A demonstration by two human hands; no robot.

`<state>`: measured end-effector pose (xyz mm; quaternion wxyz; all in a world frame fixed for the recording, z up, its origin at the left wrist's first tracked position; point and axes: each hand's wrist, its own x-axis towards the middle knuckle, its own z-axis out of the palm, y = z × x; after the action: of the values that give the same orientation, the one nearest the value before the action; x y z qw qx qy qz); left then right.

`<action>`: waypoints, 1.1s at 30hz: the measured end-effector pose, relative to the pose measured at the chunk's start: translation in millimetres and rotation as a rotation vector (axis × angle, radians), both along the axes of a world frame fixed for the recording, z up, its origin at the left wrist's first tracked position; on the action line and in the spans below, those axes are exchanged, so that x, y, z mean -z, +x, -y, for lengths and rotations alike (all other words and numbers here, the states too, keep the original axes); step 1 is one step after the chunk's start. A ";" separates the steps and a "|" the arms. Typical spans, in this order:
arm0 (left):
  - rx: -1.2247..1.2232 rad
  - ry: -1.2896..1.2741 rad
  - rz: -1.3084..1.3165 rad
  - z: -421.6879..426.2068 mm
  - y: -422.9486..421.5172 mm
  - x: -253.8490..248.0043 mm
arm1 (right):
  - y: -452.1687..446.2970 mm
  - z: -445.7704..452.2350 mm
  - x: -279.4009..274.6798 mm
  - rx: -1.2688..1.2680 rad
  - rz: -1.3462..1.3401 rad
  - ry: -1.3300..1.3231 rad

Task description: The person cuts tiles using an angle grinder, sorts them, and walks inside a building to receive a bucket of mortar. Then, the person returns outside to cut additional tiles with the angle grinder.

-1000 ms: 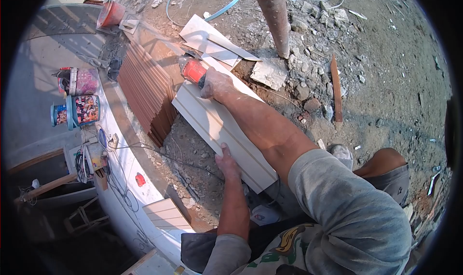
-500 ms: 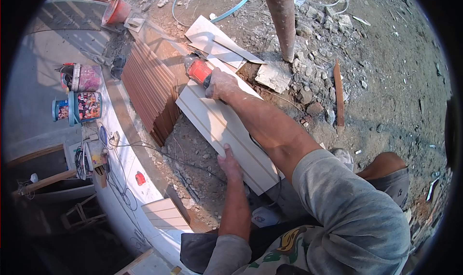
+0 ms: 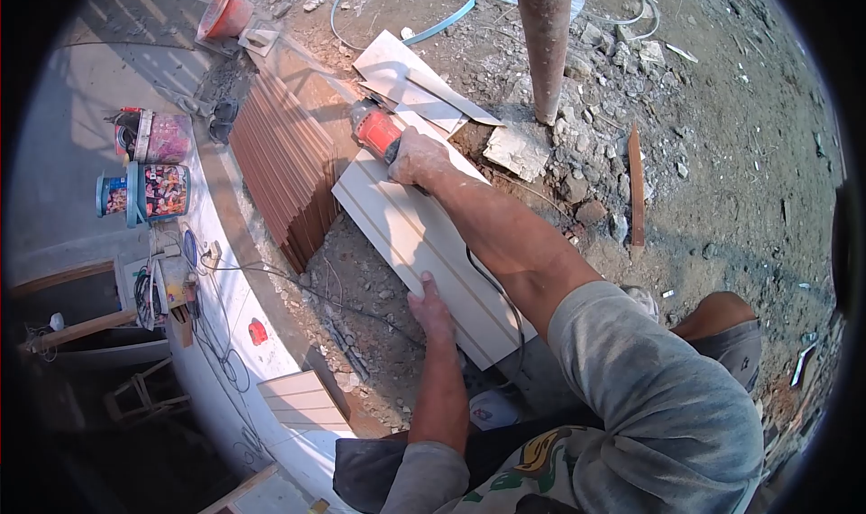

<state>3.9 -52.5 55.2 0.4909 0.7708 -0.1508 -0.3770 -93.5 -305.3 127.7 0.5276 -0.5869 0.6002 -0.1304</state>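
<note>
My right hand is wrapped round the body of a red angle grinder, whose head is at the far end of a long cream tile with tan stripes. Whether the disc touches the tile cannot be made out. My left hand holds the tile's near left edge, thumb on top and the other fingers mostly hidden. A dark power cord hangs from the grinder across the tile's right side. Beyond the grinder lie cut pale tile pieces.
Left of the tile leans a stack of reddish-brown tiles. Paint buckets and tangled cables sit on the left ledge. A metal pole stands ahead on the right, amid rubble. A striped tile piece lies lower left.
The view has shifted slightly. The grinder's cord now lies over the tile's right side, where before it hung mostly beyond it. Both hands keep their hold.
</note>
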 end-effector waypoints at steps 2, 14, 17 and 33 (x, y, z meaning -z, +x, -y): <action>0.055 -0.006 0.017 -1.6 3.4 2.3 | 1.4 1.3 2.5 0.019 -0.003 0.009; 0.077 0.018 0.049 0.1 0.0 -5.3 | -2.2 -4.1 -1.6 0.023 0.003 -0.008; 0.062 0.025 0.040 0.8 -2.0 -7.1 | -4.2 -8.1 -11.6 0.086 0.014 0.034; 0.054 0.030 0.030 -1.1 2.5 -0.4 | -4.7 -10.4 -6.5 0.071 0.009 0.023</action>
<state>6.5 -51.3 55.6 0.4666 0.7793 -0.1733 -0.3806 -98.2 -295.0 134.1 0.5320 -0.5586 0.6196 -0.1450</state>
